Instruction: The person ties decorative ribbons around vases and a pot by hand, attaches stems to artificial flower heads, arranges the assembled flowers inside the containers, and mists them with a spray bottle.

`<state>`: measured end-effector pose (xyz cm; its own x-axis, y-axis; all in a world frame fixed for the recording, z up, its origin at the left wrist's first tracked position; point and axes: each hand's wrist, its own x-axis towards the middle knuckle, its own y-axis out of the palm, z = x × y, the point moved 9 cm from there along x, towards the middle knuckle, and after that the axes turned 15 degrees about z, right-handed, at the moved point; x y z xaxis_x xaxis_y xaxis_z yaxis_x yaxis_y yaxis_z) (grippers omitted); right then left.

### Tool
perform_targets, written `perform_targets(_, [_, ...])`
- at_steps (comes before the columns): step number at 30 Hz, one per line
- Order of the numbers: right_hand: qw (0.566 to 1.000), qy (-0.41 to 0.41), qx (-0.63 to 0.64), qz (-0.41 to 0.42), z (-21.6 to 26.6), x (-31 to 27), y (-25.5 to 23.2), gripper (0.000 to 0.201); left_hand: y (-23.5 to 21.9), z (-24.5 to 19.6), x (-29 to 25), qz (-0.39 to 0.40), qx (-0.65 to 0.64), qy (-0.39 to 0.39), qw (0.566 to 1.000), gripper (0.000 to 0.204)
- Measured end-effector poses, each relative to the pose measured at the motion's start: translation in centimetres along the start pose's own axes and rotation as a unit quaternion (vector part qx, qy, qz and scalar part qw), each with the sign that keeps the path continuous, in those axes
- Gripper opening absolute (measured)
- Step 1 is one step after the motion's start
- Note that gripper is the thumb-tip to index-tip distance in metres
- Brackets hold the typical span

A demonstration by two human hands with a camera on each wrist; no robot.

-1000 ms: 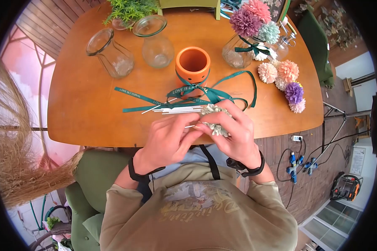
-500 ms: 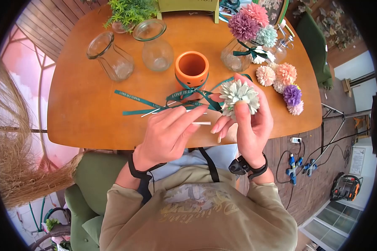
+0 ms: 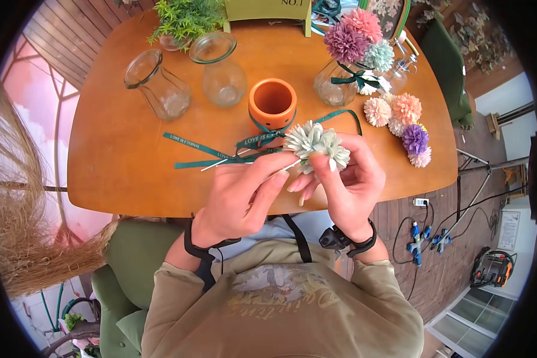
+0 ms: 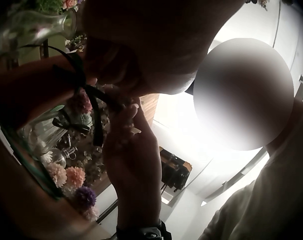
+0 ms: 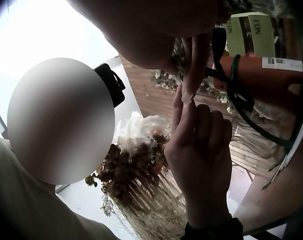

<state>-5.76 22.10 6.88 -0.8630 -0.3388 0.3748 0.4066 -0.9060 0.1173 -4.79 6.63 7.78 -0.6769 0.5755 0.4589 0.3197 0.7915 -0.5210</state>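
Observation:
My left hand (image 3: pixel 235 197) pinches a thin white stick (image 3: pixel 290 165) between thumb and forefinger. Its tip reaches the underside of a pale grey-green artificial flower head (image 3: pixel 316 145). My right hand (image 3: pixel 355 179) grips that flower, thumb on the petals and fingers behind it. Just beyond the hands stands an orange pot (image 3: pixel 272 104) with a dark green printed ribbon (image 3: pixel 200 162) tied round it, its tails spread on the table. In the right wrist view the left hand (image 5: pixel 201 145) shows with fingertips close to the right fingers.
Two glass vases (image 3: pixel 224 77) stand at the back left, near a green plant (image 3: pixel 188 21). To the right, a glass vase (image 3: pixel 334 86) holds pom-pom flowers (image 3: pixel 347 45). Several loose flower heads (image 3: pixel 414 137) lie on the wooden table (image 3: pixel 119 173).
The hands moved apart, showing the stick in the left fingers and the flower in the right. They have since come back together, bringing the flower to the stick's tip.

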Motion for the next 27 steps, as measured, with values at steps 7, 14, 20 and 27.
perform_targets(7, [0.998, 0.01, 0.061, -0.013, -0.5, 0.0, 0.1, 0.028, -0.2, -0.3, -0.1, -0.006, 0.006, 0.008, 1.0, 0.024])
perform_targets(14, [0.999, 0.001, 0.032, 0.001, -0.4, 0.1, 0.1, 0.027, -0.4, -0.6, 0.1, -0.019, -0.003, 0.011, 1.0, 0.024])
perform_targets(20, [0.977, -0.067, -0.204, 0.002, 0.9, -0.3, -0.4, 0.032, -0.7, -0.4, 0.2, -0.025, 0.017, -0.014, 0.999, 0.018])
perform_targets(27, [0.9, -0.163, -0.403, 0.014, 2.8, -0.4, 0.5, 0.046, -0.7, -0.8, 0.7, -0.023, 0.014, -0.013, 1.0, 0.012])
